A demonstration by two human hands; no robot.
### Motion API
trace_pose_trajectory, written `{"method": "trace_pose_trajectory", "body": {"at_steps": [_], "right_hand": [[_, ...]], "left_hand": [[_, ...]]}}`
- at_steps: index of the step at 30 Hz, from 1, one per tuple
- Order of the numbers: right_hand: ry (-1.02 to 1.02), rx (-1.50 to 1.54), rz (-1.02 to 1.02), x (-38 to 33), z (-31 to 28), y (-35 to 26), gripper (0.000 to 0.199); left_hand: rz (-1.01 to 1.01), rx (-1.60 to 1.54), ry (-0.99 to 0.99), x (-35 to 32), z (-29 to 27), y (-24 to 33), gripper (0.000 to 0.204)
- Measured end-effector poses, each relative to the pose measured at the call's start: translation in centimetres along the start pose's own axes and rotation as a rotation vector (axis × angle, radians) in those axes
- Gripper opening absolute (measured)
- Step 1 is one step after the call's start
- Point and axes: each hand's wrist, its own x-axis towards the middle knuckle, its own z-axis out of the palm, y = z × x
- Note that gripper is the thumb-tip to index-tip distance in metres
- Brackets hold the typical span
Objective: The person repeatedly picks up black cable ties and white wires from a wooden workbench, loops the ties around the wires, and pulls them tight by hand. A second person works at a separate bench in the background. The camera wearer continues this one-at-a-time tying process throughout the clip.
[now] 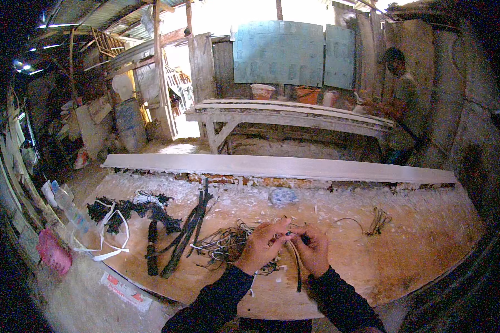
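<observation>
My left hand [264, 244] and my right hand [312, 248] meet over a wooden worktable [405, 250], fingertips together. Both pinch a thin dark wire [298, 265] that hangs down between them toward the table's front edge. Just left of my left hand lies a tangle of thin wires [225, 244]. Dark sleeves cover both forearms.
Several black sticks [186, 236] and a dark bundle with white cord [116, 213] lie at the table's left. A small wire loop [375, 221] sits at the right. A long white plank [272, 165] borders the far side. A person [400, 100] stands at a bench behind.
</observation>
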Motion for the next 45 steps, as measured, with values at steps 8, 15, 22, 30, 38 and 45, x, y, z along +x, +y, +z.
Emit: {"method": "trace_pose_trajectory", "body": {"at_steps": [8,15,22,30,38,45], "right_hand": [[-0.019,-0.104,-0.007,-0.1,-0.1,-0.2,0.005],[-0.13,0.177,0.119,0.3,-0.2,0.1,0.007],[-0.298,0.802,0.585,0.6,-1.2,-0.2,0.008],[-0.251,0.92,0.698,0.4,-0.5,1.4,0.009],[-0.133,0.856,0.731,0.1,-0.5,2.1,0.008],[-0.147,0.78,0.545,0.3,-0.2,2.1,0.013]], "left_hand": [[-0.019,-0.023,0.075,-0.5,0.5,0.2,0.025],[-0.32,-0.384,0.048,-0.7,0.6,0.3,0.012],[-0.431,-0.606,-0.027,-0.6,0.7,0.0,0.007],[-0.34,-0.361,0.038,-0.6,0.6,-0.1,0.009],[-0.182,-0.271,0.002,-0.1,0.5,0.0,0.016],[-0.683,-0.59,-0.217,0.3,-0.5,0.8,0.014]]}}
